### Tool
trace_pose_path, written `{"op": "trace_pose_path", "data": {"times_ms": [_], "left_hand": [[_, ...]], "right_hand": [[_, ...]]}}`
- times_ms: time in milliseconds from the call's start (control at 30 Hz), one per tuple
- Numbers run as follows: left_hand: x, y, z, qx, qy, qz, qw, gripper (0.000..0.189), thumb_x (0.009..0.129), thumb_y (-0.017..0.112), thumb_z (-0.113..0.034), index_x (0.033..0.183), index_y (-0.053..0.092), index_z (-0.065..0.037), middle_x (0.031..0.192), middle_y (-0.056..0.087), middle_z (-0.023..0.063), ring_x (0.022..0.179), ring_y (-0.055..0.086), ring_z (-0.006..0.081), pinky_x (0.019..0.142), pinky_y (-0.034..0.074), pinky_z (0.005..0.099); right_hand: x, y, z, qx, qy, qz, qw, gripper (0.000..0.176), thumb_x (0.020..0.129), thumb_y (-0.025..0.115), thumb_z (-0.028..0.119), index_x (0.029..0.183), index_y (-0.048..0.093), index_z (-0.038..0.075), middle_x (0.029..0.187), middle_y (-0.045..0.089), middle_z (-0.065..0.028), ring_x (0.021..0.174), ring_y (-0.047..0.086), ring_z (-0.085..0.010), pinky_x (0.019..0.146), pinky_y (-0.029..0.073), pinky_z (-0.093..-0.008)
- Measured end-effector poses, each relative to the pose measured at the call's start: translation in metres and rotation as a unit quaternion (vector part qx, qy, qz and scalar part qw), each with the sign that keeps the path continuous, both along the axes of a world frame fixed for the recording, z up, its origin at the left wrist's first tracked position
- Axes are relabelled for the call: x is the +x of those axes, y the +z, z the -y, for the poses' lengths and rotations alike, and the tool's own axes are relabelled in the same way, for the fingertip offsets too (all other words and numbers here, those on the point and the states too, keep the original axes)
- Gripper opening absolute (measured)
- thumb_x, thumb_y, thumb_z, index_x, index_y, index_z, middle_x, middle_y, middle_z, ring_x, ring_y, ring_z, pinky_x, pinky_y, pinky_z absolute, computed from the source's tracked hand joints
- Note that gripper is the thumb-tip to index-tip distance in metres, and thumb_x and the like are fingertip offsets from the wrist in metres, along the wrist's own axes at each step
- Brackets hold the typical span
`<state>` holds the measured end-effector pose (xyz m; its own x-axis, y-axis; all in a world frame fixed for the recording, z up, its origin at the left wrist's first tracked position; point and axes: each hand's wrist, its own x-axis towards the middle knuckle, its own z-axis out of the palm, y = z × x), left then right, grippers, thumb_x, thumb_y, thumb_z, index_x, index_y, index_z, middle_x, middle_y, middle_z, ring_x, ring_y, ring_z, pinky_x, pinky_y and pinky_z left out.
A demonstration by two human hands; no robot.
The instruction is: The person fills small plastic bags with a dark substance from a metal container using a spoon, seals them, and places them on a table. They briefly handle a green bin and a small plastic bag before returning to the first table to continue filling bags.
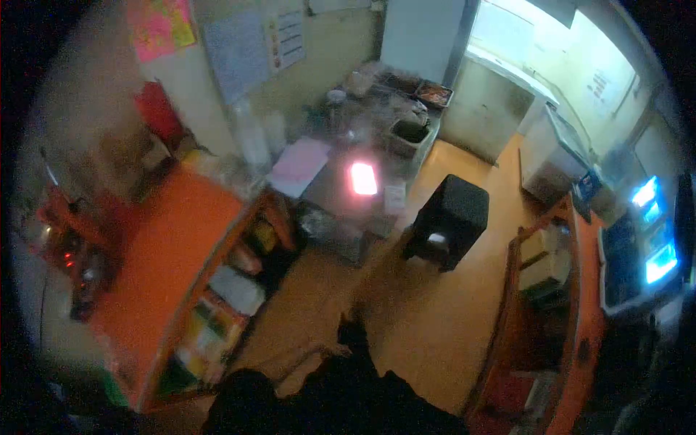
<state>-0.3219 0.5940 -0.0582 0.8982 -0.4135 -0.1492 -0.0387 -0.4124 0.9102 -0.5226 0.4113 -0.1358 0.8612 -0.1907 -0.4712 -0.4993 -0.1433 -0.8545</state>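
Observation:
Neither my left hand nor my right hand can be made out. Along the bottom edge, my own body shows as dark clothing [326,399]. A narrow dark shape [353,331] juts forward from it over the floor, too dark to tell what it is. Ahead stands a black box-shaped stool [453,221]. Left of the stool, a bright glowing screen [363,178] lies on a cluttered counter, beside a pale sheet of paper [299,167].
An orange-topped shelf unit [170,239] holding boxes stands at left. Another orange counter [591,326] with lit monitors [658,232] is at right. Food trays [435,94] sit on the far counter. Orange-brown floor [424,319] runs between them toward a bright opening.

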Motion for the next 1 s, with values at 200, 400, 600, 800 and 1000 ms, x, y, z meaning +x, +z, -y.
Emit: {"op": "trace_pose_path", "data": {"times_ms": [200, 400, 600, 800, 1000], "left_hand": [[0.142, 0.003, 0.134, 0.037, 0.041, 0.067, 0.996, 0.07, 0.089, 0.056, -0.046, 0.145, 0.036, -0.01, 0.146, 0.038, 0.0083, 0.135, 0.033, 0.0295, 0.109, 0.023, 0.0491], [0.222, 0.04, 0.195, 0.133, 0.132, 0.122, 0.975, 0.07, 0.089, 0.056, -0.047, 0.146, 0.036, -0.01, 0.148, 0.037, 0.0079, 0.137, 0.032, 0.0294, 0.11, 0.021, 0.0498], [0.271, 0.029, 0.262, 0.224, 0.234, 0.19, 0.927, 0.071, 0.088, 0.056, -0.048, 0.146, 0.037, -0.011, 0.149, 0.036, 0.0074, 0.14, 0.03, 0.0293, 0.112, 0.019, 0.0505], [0.313, -0.011, 0.354, 0.315, 0.321, 0.256, 0.856, 0.072, 0.088, 0.055, -0.048, 0.146, 0.037, -0.011, 0.151, 0.035, 0.0069, 0.142, 0.028, 0.0292, 0.113, 0.017, 0.0511], [0.33, -0.067, 0.392, 0.428, 0.379, 0.278, 0.772, 0.075, 0.088, 0.051, -0.056, 0.148, 0.036, -0.014, 0.156, 0.03, 0.0053, 0.147, 0.02, 0.0273, 0.117, 0.01, 0.0534]], "right_hand": [[0.096, -0.029, 0.192, -0.01, -0.05, -0.034, 0.998, 0.032, 0.096, 0.058, 0.026, 0.115, 0.057, 0.001, 0.103, 0.066, -0.0143, 0.088, 0.064, -0.0277, 0.076, 0.052, -0.0378], [0.197, -0.02, 0.36, -0.018, -0.025, -0.026, 0.999, 0.032, 0.097, 0.058, 0.026, 0.116, 0.056, 0.0, 0.104, 0.065, -0.014, 0.089, 0.064, -0.0275, 0.076, 0.051, -0.0374], [0.361, -0.062, 0.504, 0.012, -0.014, 0.079, 0.997, 0.032, 0.097, 0.058, 0.025, 0.117, 0.055, 0.0, 0.104, 0.065, -0.0138, 0.089, 0.063, -0.0274, 0.077, 0.051, -0.0371], [0.474, -0.126, 0.653, -0.154, -0.044, 0.129, 0.979, 0.03, 0.097, 0.058, 0.025, 0.114, 0.054, 0.001, 0.098, 0.065, -0.0123, 0.081, 0.061, -0.0238, 0.071, 0.051, -0.0377], [0.527, -0.094, 0.733, -0.112, 0.004, 0.11, 0.988, 0.021, 0.096, 0.059, 0.02, 0.11, 0.053, 0.005, 0.091, 0.062, -0.0099, 0.068, 0.057, -0.0192, 0.061, 0.049, -0.0337]]}}
